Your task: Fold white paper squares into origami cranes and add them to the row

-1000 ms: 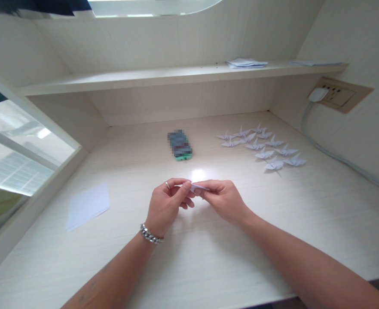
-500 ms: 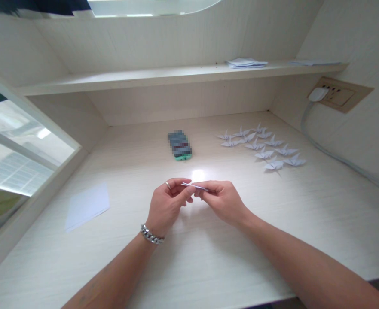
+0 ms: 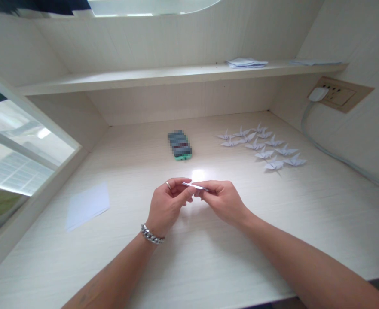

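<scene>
A small folded piece of white paper [image 3: 194, 186] is pinched between both my hands above the middle of the desk. My left hand [image 3: 166, 206], with a ring and a metal bracelet at the wrist, grips its left end with closed fingers. My right hand [image 3: 223, 199] grips the right end, fingers pressed together. Several finished white paper cranes [image 3: 263, 148] lie in rows at the back right of the desk.
A stack of white paper sheets [image 3: 88, 206] lies at the front left. A phone in a green case [image 3: 179, 146] lies behind my hands. A shelf [image 3: 144, 77] holds more papers [image 3: 246, 63]. A wall socket [image 3: 337, 94] with a plug and cable is at the right.
The paper piece has shifted slightly in my fingers, its edge now sticking out a little more to the left. Both hands stay in the same place.
</scene>
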A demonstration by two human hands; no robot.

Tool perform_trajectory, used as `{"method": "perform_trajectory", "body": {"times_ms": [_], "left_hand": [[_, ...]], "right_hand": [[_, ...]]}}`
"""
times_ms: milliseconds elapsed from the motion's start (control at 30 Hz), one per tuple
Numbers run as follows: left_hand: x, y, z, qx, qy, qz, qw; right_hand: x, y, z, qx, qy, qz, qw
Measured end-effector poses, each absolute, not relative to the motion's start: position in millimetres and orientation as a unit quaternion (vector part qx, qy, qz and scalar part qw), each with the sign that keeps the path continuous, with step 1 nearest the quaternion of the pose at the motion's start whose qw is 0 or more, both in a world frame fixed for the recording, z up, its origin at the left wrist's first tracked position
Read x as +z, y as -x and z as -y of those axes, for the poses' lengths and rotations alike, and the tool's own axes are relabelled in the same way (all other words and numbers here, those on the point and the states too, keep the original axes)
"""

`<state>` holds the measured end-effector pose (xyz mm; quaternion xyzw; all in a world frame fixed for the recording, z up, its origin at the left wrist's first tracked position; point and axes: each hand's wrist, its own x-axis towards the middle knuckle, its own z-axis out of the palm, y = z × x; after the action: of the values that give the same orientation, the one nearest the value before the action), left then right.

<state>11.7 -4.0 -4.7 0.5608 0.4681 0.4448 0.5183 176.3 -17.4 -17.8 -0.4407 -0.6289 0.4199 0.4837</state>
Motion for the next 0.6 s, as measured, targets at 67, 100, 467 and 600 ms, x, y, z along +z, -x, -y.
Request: {"method": "perform_trajectory", "body": {"times_ms": [67, 100, 467, 600], "left_hand": [[-5.0, -11.6, 4.0, 0.447, -0.562, -0.467, 0.516], [-5.1, -11.6, 4.0, 0.447, -0.563, -0.468, 0.514], [-5.5, -10.3, 2.9, 0.473, -0.550, -0.472, 0.502], [-6.5, -10.5, 3.6, 0.474, -0.566, -0.470, 0.483]], "right_hand": [[-18.7, -176.3, 17.1, 0.419, 0.442, 0.630, 0.482], [-18.9, -176.1, 17.0, 0.419, 0.442, 0.630, 0.481], [-10.4, -175.8, 19.7, 0.457, 0.400, 0.648, 0.460], [-9.7, -176.5, 18.7, 0.482, 0.387, 0.638, 0.459]]}}
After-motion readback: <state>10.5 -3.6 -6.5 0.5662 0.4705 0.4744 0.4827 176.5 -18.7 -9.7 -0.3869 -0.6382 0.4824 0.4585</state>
